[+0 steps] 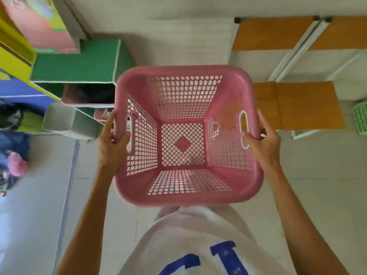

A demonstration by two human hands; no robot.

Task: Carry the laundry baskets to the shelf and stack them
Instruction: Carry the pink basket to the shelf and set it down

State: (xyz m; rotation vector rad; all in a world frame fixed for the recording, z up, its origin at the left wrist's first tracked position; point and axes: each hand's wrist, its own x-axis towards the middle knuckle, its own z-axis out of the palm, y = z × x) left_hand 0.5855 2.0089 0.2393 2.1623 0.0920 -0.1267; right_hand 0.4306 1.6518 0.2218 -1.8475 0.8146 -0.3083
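An empty pink lattice laundry basket [186,133] hangs upright in front of my chest, above the tiled floor. My left hand [112,143] grips its left rim beside the handle slot, thumb over the edge. My right hand [262,139] grips the right rim, thumb hooked by the white-edged handle slot. To the left stands a colourful shelf [79,64] with a green top. Another pink basket [79,94] sits inside a compartment of it, partly hidden in shadow.
Orange-topped tables [305,106] with white legs stand to the right and at the back right. A green lattice basket [360,118] shows at the right edge. Soft toys and coloured boxes fill the left side. Pale tiled floor lies below.
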